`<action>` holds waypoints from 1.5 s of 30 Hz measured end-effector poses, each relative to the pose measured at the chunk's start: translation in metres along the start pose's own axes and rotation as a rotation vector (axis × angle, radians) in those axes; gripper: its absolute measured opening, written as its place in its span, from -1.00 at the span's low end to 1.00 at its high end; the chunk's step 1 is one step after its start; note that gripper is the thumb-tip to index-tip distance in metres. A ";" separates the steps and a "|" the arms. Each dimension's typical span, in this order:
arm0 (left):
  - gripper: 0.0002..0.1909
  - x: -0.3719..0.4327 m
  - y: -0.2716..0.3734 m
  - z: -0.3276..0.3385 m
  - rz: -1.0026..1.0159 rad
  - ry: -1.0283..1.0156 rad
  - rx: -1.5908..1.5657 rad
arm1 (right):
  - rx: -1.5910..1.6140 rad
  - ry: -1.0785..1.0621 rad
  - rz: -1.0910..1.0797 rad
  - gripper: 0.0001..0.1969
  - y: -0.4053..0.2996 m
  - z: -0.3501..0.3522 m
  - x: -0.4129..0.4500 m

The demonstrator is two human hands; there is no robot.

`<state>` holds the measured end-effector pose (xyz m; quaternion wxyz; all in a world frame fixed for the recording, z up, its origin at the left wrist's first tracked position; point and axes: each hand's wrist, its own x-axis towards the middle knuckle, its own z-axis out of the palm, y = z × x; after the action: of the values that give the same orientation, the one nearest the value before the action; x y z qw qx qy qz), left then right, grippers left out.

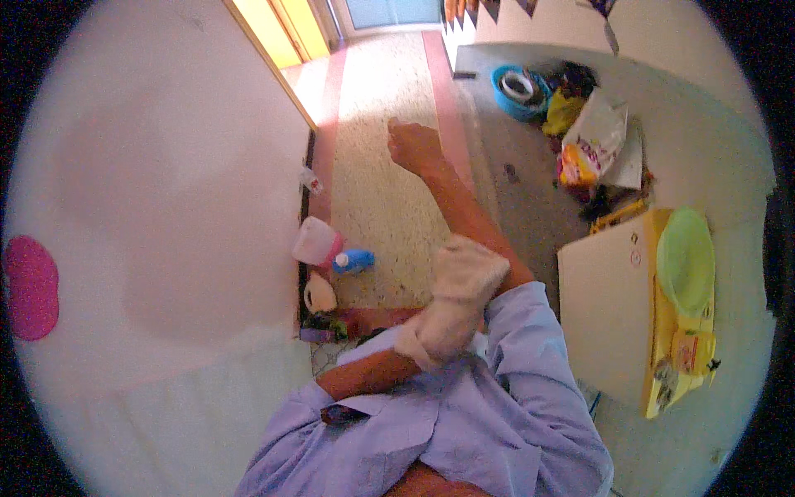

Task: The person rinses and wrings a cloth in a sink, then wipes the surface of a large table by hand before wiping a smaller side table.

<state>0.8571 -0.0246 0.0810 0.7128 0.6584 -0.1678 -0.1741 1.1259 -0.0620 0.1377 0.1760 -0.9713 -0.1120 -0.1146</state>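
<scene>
My left hand (456, 298) is hidden inside a beige cloth, mitt-like and slightly blurred. That cloth (469, 267) lies against my bare right forearm, just beyond the rolled light-purple sleeve (528, 329). My right arm stretches forward over the speckled floor. At its end, my right hand (415, 148) is curled into a loose fist, with no object visible in it. How the fingers under the cloth are bent cannot be seen.
Along the left wall stand a pink-and-clear container (315, 241), a blue bottle (354, 261) and a pale jug (320, 293). At right are a blue basin (512, 109), plastic bags (599, 133) and a yellow-edged cabinet (608, 310) bearing a green basin (686, 261). Stairs rise beyond.
</scene>
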 end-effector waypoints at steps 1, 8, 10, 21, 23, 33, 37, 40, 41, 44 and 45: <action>-0.46 0.011 0.004 0.005 0.018 -0.021 0.013 | -0.042 -0.002 0.000 -0.81 0.012 -0.013 0.014; -0.44 0.105 0.010 -0.051 0.076 0.064 0.051 | 2.575 0.003 -0.048 -0.75 0.008 -0.072 0.025; -0.44 0.123 0.021 -0.062 0.094 0.084 0.079 | 2.817 -0.098 -0.248 -0.74 -0.009 -0.102 0.027; -0.42 0.200 0.029 -0.150 0.085 0.048 0.133 | 2.267 -0.430 0.051 -0.33 0.000 -0.064 -0.031; -0.42 0.220 0.035 -0.173 0.100 0.003 0.144 | 2.121 -0.434 0.105 -0.34 0.012 -0.063 -0.020; -0.40 0.278 0.049 -0.261 0.039 -0.004 0.286 | 2.428 0.034 0.194 -0.40 -0.011 -0.026 0.113; -0.39 0.305 0.052 -0.282 0.018 0.036 0.353 | 1.695 0.070 0.257 -0.43 -0.025 0.007 0.160; -0.36 0.328 0.051 -0.296 0.007 0.101 0.350 | 0.895 0.126 0.013 -0.44 -0.008 0.040 0.181; -0.35 0.334 0.049 -0.299 0.007 0.128 0.332 | 0.748 0.157 -0.054 -0.45 -0.004 0.051 0.186; -0.30 0.362 0.047 -0.317 0.015 0.234 0.288 | 0.543 0.085 -0.126 -0.45 -0.003 0.054 0.194; -0.28 0.371 0.046 -0.325 0.020 0.279 0.269 | 0.516 0.032 -0.128 -0.46 -0.001 0.053 0.198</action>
<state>1.3387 0.0907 0.1052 0.6364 0.7638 -0.0958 -0.0500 1.3228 -0.0061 0.1411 0.4121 -0.8832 -0.1958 -0.1085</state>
